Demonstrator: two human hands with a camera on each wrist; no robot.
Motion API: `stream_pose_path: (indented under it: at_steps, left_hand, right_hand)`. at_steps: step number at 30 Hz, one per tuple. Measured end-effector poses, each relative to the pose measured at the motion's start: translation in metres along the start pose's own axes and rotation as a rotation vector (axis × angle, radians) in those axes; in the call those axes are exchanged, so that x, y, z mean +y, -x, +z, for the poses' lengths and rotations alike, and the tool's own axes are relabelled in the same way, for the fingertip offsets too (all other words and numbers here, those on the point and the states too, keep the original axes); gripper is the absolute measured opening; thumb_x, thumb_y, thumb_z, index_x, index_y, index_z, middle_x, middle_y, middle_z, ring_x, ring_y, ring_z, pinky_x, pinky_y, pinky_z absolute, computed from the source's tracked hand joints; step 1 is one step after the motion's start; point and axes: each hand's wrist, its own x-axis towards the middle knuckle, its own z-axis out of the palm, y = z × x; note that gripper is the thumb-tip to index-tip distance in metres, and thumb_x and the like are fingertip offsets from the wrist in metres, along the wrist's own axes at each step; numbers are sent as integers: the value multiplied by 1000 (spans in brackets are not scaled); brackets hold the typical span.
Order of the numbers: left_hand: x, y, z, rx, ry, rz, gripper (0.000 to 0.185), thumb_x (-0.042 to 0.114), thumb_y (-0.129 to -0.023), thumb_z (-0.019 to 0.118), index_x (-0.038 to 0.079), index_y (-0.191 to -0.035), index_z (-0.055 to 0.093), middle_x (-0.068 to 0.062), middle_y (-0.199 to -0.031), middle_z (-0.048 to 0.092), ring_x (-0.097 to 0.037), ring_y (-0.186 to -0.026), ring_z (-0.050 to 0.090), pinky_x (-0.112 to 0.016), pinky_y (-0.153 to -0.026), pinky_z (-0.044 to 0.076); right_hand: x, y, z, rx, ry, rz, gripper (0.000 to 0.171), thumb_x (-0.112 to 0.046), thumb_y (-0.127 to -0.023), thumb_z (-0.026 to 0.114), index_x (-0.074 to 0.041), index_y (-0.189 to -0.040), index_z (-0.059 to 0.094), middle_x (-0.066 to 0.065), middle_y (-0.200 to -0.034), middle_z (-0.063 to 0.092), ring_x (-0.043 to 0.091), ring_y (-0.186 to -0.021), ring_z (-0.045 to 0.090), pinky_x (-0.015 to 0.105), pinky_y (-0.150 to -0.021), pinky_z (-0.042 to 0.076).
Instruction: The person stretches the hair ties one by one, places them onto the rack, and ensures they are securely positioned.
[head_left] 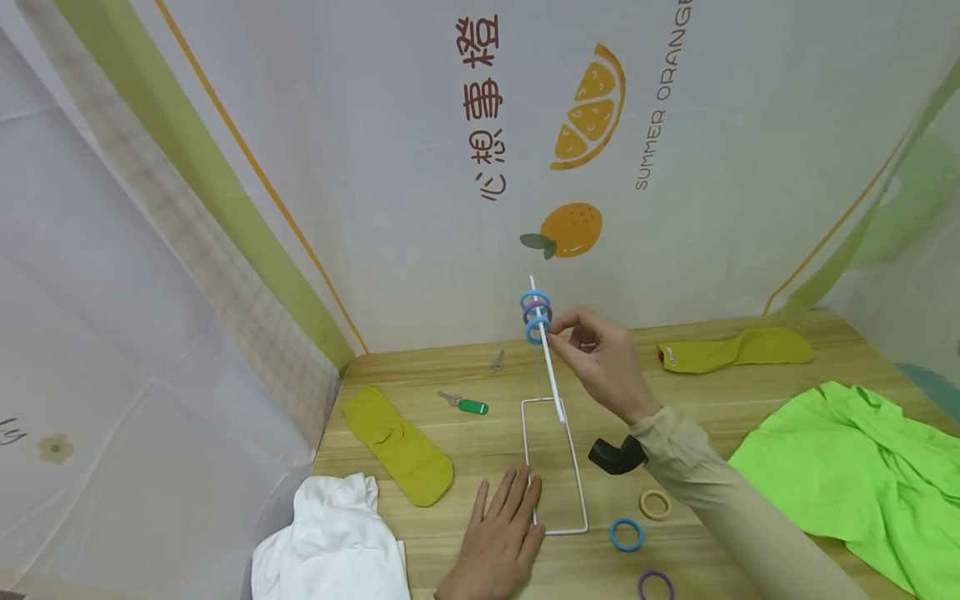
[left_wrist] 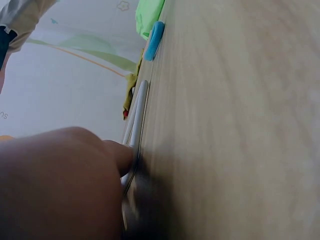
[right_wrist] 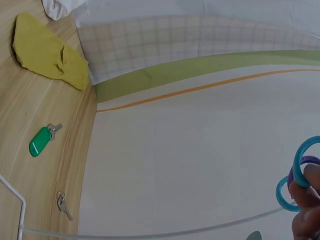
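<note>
Soft, even bright light with faint shadows; the head view bows at edges, the left wrist view blurs close-up.

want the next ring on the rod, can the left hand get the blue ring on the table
Probably yes. The left hand lies flat on the stand's base, and the blue ring lies just beyond the base with bare table between. Reaching would mean letting go of the base.

Backdrop: white fabric sheet (head_left: 390, 125) with green and orange stripes, printed orange slice (head_left: 592, 108), whole orange (head_left: 572, 229), "SUMMER ORANGE" lettering and Chinese characters. Side panel, left: checked pattern. Counter (head_left: 480, 433): light wood-grain top. Lighting: even, diffuse.
</note>
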Motion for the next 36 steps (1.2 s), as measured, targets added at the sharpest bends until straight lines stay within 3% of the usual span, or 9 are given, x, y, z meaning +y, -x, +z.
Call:
stream_pose_path:
  at_steps: [7, 16, 21, 25, 29, 36]
  left_hand:
    - [-1, -1, 0, -46, 33, -22, 60, 43, -112, 22, 14, -165, 24, -6, -173, 15, -28, -160, 15, -64, -124, 14]
    - [0, -1, 0, -45, 37, -19, 59, 42, -113, 22, 13, -164, 24, -6, -173, 16, -28, -160, 15, -64, -123, 14]
    - [0, 0, -1, -31, 11, -13, 59, 42, -113, 22, 13, -165, 23, -7, -173, 16, -28, -160, 16, -65, -123, 15]
    - [0, -1, 0, -20, 7, -9, 58, 41, -113, 23, 14, -165, 24, -6, -173, 17, -28, -159, 17, -65, -123, 15]
    - [0, 0, -1, -5, 28, -5, 57, 38, -113, 27, 13, -164, 26, -7, -173, 18, -30, -159, 18, -65, -123, 16]
    - [0, 1, 2, 35, -38, 10, 56, 38, -113, 29, 13, -163, 28, -7, -172, 22, -28, -158, 22, -64, -121, 19]
  right_hand:
    - [3, -7, 4, 23, -11, 26, 4, -3, -93, 75, -4, -94, 71, 7, -85, 72, 9, -59, 52, 16, -54, 44]
    - [6, -6, 3, 22, -50, 48, 5, 0, -92, 74, -4, -94, 71, 7, -87, 71, 7, -55, 48, 18, -50, 37]
    - [7, 5, -8, -7, -82, 74, 6, 0, -93, 73, -6, -95, 71, 6, -84, 70, 5, -51, 45, 19, -46, 34]
    - [9, 24, -25, -39, 1, 115, 7, -1, -92, 75, -7, -94, 71, 5, -81, 69, 5, -51, 46, 20, -45, 35]
    - [18, 52, -47, -175, 144, 200, 9, -7, -92, 76, -12, -92, 69, 1, -78, 66, 3, -54, 46, 21, -48, 38]
    - [45, 104, -85, -586, 272, 376, 8, -13, -93, 75, -14, -90, 68, -10, -78, 63, 0, -64, 50, 22, -55, 45]
